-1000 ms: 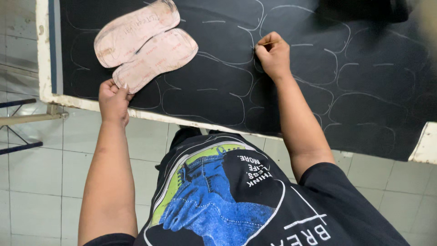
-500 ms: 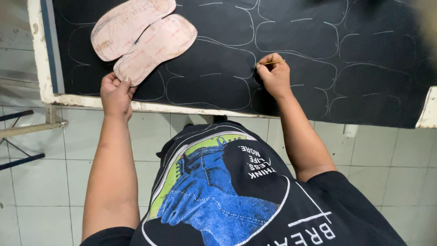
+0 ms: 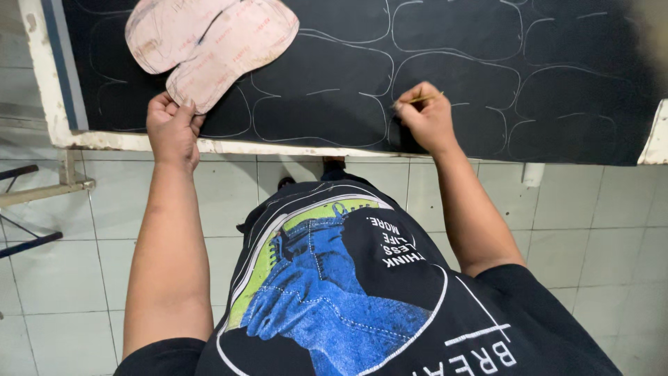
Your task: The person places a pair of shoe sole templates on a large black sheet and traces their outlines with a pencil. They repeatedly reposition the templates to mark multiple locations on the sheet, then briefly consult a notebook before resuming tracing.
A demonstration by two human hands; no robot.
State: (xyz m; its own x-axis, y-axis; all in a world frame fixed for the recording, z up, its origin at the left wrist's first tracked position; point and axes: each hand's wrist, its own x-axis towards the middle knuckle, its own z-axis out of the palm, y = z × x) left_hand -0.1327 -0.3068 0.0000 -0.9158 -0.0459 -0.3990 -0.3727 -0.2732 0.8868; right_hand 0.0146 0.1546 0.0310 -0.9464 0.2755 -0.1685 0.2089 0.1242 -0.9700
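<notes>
Left hand (image 3: 172,129) pinches two pink sole templates (image 3: 209,42); right hand (image 3: 426,122) grips one marking stick (image 3: 424,99) on black sheet (image 3: 452,69).

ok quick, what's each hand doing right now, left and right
Left hand: closed on the heel end of the pink sole-shaped templates.
Right hand: closed on a thin pencil-like marker, tip on the black sheet.

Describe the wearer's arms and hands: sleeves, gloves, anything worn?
Both arms are bare from the short black T-shirt sleeves down. The left hand and right hand wear no gloves; no watch, ring or bracelet shows. The black T-shirt carries a blue-and-green graphic with white lines.
</notes>
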